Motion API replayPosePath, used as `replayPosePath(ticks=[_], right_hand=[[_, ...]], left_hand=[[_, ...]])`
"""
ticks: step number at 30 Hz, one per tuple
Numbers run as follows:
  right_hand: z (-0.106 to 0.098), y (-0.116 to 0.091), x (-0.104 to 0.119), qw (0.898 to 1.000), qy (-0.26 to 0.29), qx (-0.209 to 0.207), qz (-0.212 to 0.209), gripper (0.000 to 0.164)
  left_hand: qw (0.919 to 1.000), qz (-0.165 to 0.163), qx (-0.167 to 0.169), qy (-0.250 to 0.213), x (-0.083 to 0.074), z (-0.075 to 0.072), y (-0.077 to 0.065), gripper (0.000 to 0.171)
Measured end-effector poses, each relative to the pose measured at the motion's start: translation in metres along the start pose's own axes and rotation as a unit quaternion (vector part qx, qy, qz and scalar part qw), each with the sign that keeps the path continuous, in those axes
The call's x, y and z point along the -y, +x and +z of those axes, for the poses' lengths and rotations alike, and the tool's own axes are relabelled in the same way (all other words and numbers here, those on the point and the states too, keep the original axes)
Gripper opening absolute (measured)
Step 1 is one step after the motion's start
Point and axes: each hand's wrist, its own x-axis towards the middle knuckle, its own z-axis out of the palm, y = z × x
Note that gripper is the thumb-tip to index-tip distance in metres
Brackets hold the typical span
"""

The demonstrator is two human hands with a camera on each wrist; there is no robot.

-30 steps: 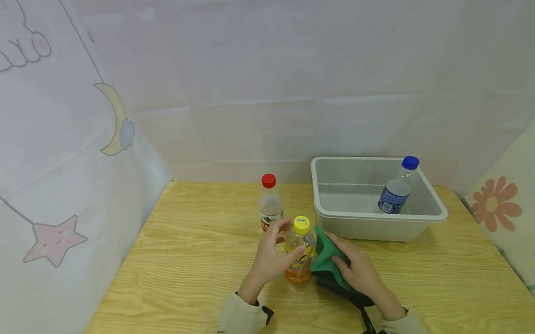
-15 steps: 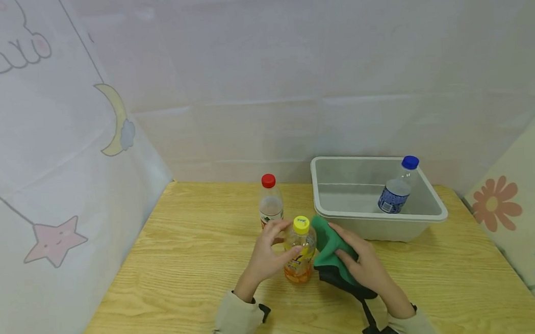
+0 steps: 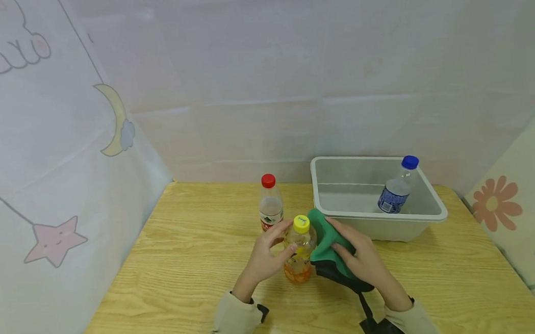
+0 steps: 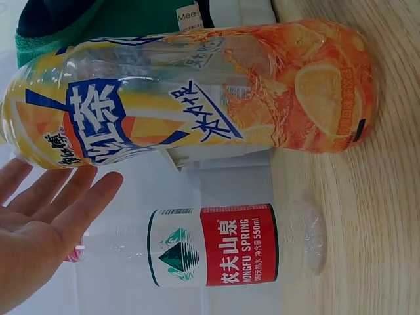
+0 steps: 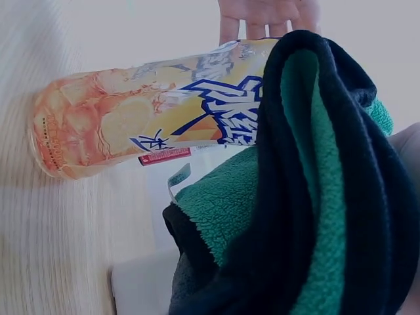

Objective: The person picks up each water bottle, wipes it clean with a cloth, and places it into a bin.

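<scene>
A clear tea bottle (image 3: pixel 296 267) with a yellow cap and an orange-fruit label stands upright on the table. Beside its upper part, my left hand (image 3: pixel 266 256) reaches in with spread, fairly straight fingers, the thumb on the near side. Whether the fingertips touch the plastic I cannot tell. My right hand (image 3: pixel 360 258) grips a folded cloth (image 3: pixel 329 242), green on one face and black on the other, against or very near the bottle's right side. Close up, the cloth (image 5: pixel 315 184) covers the bottle's top in the right wrist view, where the left fingers (image 5: pixel 256 29) show beyond.
A water bottle (image 3: pixel 270 207) with a red cap stands behind the left hand. At the back right is a pale grey bin (image 3: pixel 367 224), with a blue-capped bottle (image 3: pixel 394 195) leaning inside. White printed sheets (image 3: pixel 244 86) hang around the wooden table (image 3: pixel 186 264).
The right hand and cloth have shifted slightly up along the bottle, right and then back left. The left hand has moved only a little, and the tea bottle stays in place.
</scene>
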Motion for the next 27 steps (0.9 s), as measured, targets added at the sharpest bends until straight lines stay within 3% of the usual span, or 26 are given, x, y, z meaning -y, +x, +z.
replayPosePath(ticks=[15,27], right_hand=[[0.009,0.003,0.002,0.998,-0.021,0.063,-0.009,0.064],[0.035,-0.015,-0.011,0.997,0.046,0.042,0.045,0.064]], left_hand=[[0.9992,-0.033,0.021,0.001,-0.002,0.003,0.001,0.052],[0.999,-0.038,0.021,-0.01,-0.003,0.002,0.0,0.052]])
